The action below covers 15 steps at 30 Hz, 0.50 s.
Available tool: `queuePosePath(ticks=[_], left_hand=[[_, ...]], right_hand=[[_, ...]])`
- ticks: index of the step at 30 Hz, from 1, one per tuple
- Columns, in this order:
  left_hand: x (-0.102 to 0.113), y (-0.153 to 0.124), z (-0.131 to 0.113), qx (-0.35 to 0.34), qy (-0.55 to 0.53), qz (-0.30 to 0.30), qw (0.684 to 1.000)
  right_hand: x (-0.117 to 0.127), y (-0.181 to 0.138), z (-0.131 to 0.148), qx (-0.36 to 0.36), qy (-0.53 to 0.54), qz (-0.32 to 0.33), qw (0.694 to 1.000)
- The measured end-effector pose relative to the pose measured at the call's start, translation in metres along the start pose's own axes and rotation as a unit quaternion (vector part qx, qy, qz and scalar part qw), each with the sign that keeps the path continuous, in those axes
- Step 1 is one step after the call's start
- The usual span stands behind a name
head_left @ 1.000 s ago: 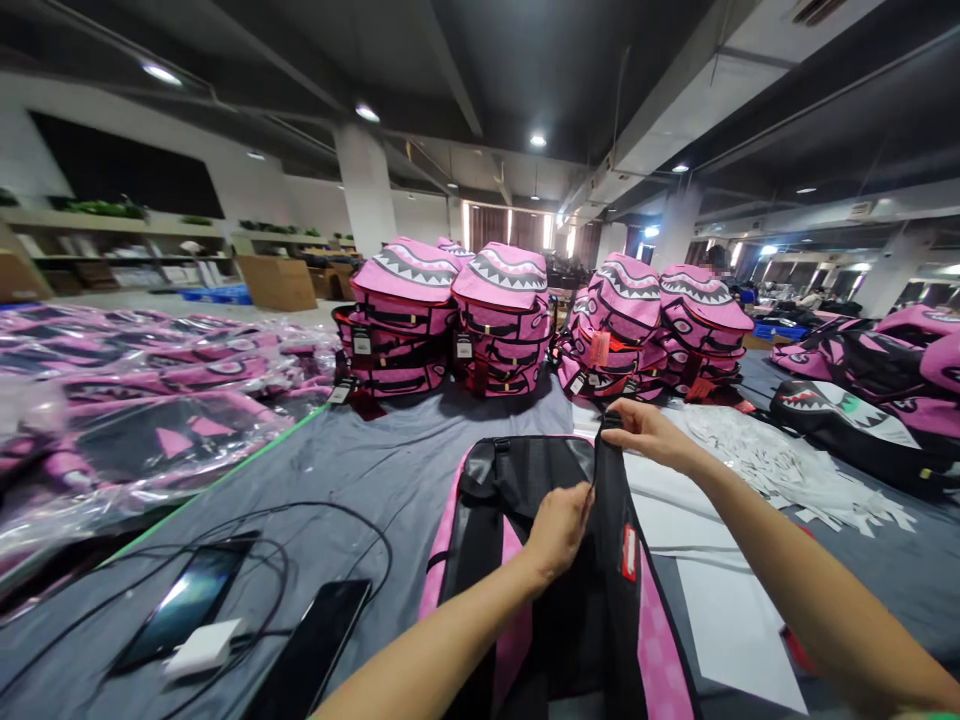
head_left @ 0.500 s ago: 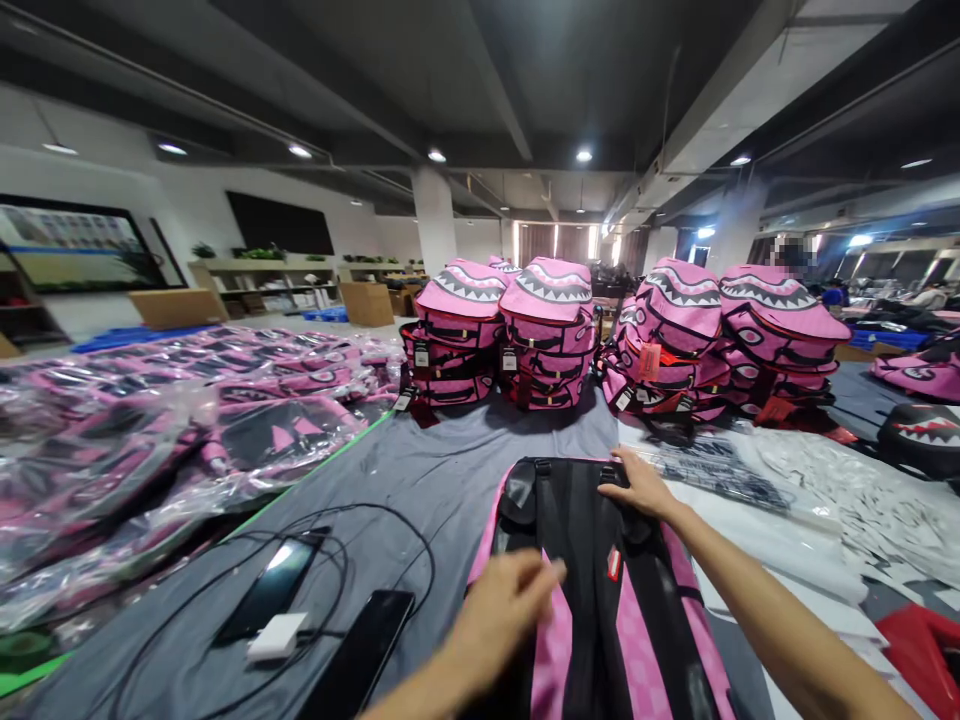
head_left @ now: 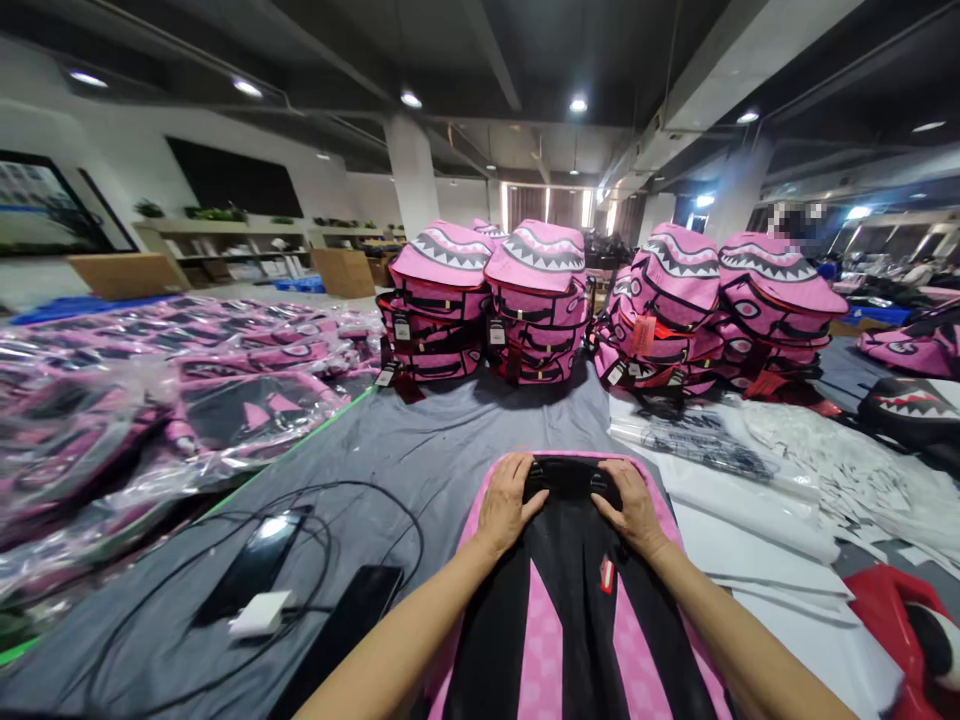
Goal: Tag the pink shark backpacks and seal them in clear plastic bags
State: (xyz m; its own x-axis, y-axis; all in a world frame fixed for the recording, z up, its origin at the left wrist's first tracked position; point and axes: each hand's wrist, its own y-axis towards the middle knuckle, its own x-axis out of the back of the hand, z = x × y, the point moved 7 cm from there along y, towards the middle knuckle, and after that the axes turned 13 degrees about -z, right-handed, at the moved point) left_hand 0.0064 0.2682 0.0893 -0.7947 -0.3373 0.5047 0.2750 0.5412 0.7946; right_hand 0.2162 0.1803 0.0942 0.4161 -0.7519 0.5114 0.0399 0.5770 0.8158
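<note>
The backpack (head_left: pixel 570 610) lies flat on the counter (head_left: pixel 442 440), straps already straight. The left hand (head_left: pixel 506 500) and right hand (head_left: pixel 634 505) press its top, each grip apart.

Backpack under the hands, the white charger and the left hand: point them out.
backpack (head_left: pixel 544 650): head view, pink checked panel between straps.
white charger (head_left: pixel 259 614): head view, its top face.
left hand (head_left: pixel 504 503): head view, back of hand.

Left hand (head_left: pixel 508 500): lay palm down, fingers spread forward, thumb turned inward. Right hand (head_left: pixel 630 505): lay palm down in mirrored pose, near the left, not touching it. Both forearms: were bare, stretched forward, converging toward the hands.
</note>
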Motion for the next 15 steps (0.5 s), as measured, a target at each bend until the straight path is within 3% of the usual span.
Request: queuePosePath(ticks=[5, 9, 13, 15], left_hand=[[0.011, -0.036, -0.021, -0.077, 0.006, 0.001, 0.997], [0.009, -0.043, -0.024, -0.07, 0.01, 0.091, 0.993], [-0.034, -0.028, 0.003, 0.02, 0.014, 0.263, 0.965], [-0.059, -0.012, 0.02, 0.073, 0.037, 0.316, 0.945]], right_hand=[[0.024, -0.031, 0.02, 0.007, -0.021, 0.092, 0.996], [0.022, -0.035, 0.01, -0.023, -0.017, 0.168, 0.985], [-0.017, -0.021, -0.018, -0.064, -0.051, 0.276, 0.958], [-0.039, -0.008, -0.034, -0.089, -0.107, 0.318, 0.938]])
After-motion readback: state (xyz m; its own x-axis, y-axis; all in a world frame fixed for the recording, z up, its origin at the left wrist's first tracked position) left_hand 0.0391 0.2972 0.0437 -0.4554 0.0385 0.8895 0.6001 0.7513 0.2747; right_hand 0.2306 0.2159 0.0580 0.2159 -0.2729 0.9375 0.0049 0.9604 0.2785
